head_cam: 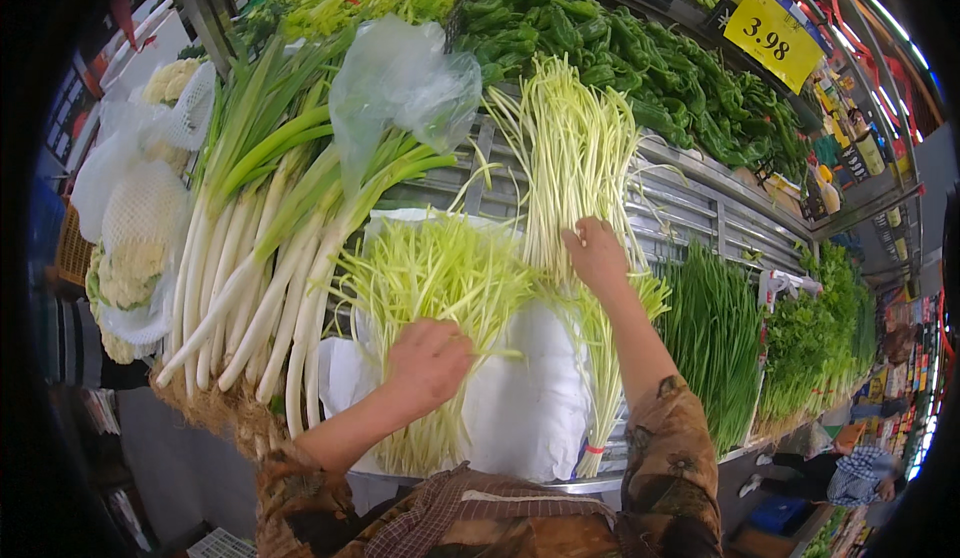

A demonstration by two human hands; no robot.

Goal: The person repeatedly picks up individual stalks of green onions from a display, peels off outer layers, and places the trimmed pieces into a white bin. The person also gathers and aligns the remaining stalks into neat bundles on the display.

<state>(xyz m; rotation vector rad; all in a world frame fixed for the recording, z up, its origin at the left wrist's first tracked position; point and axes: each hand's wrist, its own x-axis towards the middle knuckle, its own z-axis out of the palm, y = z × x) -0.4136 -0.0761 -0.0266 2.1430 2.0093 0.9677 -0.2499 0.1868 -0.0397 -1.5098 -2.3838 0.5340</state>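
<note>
My left hand (429,359) is curled over a pile of yellow chives (450,265), its fingers closed on some blades. One blade sticks out to the right of the fist. My right hand (598,254) lies against a heap of long pale stalks (577,153), probably chives too. Its thumb and forefinger are pinched together; whether a stalk is between them is hard to see. Under my right forearm, a chive bundle with a red band (594,450) points towards me. White paper (536,400) lies beneath the yellow chives.
Leeks (300,273) with a clear plastic bag (405,85) on their leaves lie left, beside netted cauliflowers (135,243). Green peppers (570,33) are heaped behind. Green chives (709,348) and leafy greens (814,333) line the right. Metal slats (697,198) show between. A person (862,475) is at far right.
</note>
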